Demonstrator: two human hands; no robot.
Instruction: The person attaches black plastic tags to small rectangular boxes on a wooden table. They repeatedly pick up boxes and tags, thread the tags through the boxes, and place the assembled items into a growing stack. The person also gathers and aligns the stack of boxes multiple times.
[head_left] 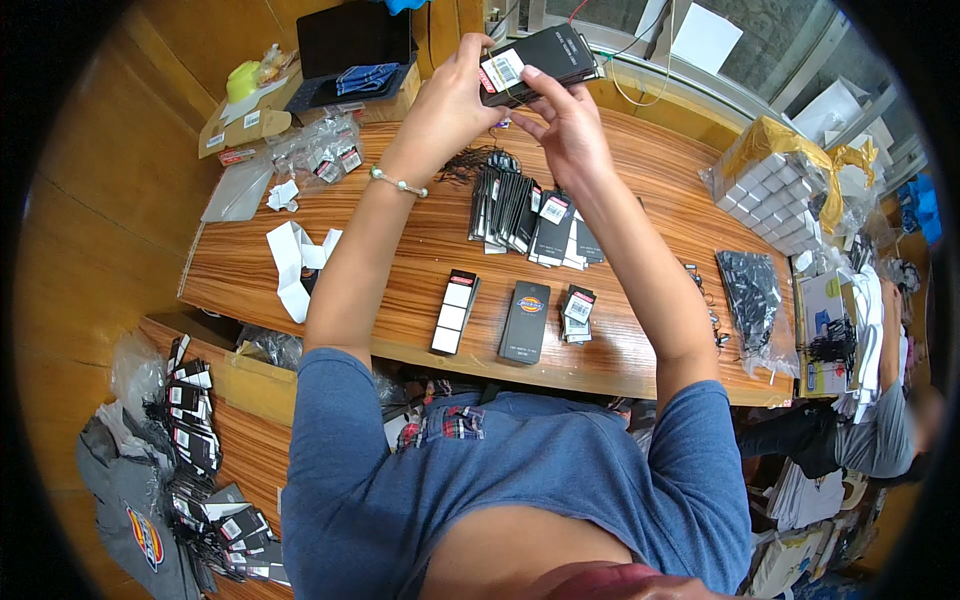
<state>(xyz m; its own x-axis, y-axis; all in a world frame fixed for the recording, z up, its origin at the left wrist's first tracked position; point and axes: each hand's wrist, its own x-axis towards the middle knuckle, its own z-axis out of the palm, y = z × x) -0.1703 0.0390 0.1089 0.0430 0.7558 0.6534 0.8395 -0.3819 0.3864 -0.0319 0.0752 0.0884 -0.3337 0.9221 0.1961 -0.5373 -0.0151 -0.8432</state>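
Both hands are raised over the far edge of the table around a thick stack of black hang tags [555,55], whose top tag has a white barcode sticker. A thin yellowish band crosses the stack near the sticker. My left hand [450,100] grips the stack's left end. The thumb of my right hand [572,130] presses beside the sticker, with its other fingers curled below. Beneath my hands lies a fanned row of black hang tags [505,205] with dark strings. Closer to me are a stack of white labels [456,312], a black tag stack [525,322] and a small tag pile [578,315].
At the right stand a wrapped block of small white boxes [770,195] and a clear bag of black pieces [748,300]. A laptop [355,50], plastic bags [325,150] and crumpled white paper [292,265] are at the left. Another person [870,430] is at far right.
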